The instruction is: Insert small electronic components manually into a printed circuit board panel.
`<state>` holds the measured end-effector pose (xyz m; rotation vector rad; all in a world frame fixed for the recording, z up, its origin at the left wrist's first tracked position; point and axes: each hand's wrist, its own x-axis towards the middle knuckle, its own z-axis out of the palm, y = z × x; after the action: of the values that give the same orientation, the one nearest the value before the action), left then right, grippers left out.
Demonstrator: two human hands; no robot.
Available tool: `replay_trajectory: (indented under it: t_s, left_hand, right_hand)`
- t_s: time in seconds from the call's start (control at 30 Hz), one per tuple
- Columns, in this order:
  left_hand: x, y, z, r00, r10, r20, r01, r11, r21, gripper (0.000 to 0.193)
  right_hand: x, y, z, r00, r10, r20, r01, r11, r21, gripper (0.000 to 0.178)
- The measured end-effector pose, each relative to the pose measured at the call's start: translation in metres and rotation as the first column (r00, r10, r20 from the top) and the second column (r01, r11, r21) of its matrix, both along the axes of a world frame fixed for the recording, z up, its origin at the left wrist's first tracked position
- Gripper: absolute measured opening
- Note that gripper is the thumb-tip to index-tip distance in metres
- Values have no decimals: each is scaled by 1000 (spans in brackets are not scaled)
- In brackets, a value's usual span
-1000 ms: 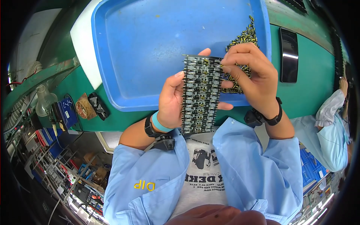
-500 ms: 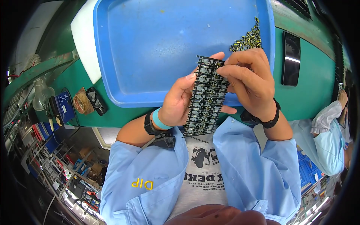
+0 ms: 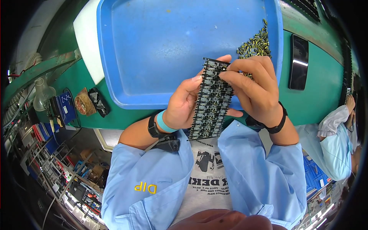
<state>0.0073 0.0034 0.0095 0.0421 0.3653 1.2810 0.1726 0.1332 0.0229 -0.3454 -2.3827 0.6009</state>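
Observation:
A long dark circuit board panel point(image 3: 210, 103), densely set with rows of small parts, is held upright-lengthwise in front of my chest. My left hand point(image 3: 183, 100) grips it from the left and behind, thumb along its left edge and fingertips showing past the right side. Over the panel's upper right part, my right hand point(image 3: 255, 86) has thumb and index finger pinched together; whatever lies between the tips is too small to make out. Just beyond that hand, a heap of small yellow-and-black cylindrical components point(image 3: 256, 45) lies in the right corner of a blue tray point(image 3: 153, 46).
A black phone point(image 3: 298, 61) lies on the green table point(image 3: 324, 73) right of the tray. White foam point(image 3: 89, 42) borders its left. Further left are a blue notebook point(image 3: 66, 105), a brown roll point(image 3: 85, 102) and a black pouch point(image 3: 99, 101). Another person's sleeve point(image 3: 333, 122) shows at right.
My right hand's pinched fingertips have shifted slightly down and left on the panel. The left hand keeps its hold, and the panel has barely moved.

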Motion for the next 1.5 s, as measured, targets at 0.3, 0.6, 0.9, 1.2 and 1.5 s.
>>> replay_trajectory:
  t_s: [0.3,0.6,0.9,1.2,1.5]
  left_hand:
    - [-6,0,-1,992,57,-110,-56,998,12,73]
    - [-7,-3,-13,986,87,140,-107,984,143,72]
    - [-8,-4,-14,992,79,101,-91,988,127,74]
    - [-5,-4,-14,991,89,104,-102,987,121,74]
    - [-5,-2,-20,973,144,181,-167,979,119,70]
  right_hand:
    - [1,3,4,998,57,-12,-58,989,-139,35]
    - [10,19,-3,996,-30,84,57,936,-348,19]
    - [12,10,-13,849,280,448,-226,959,-170,11]
    - [17,14,-6,982,-5,188,103,850,-517,14]
    - [12,13,0,983,-166,-72,15,469,-883,17]
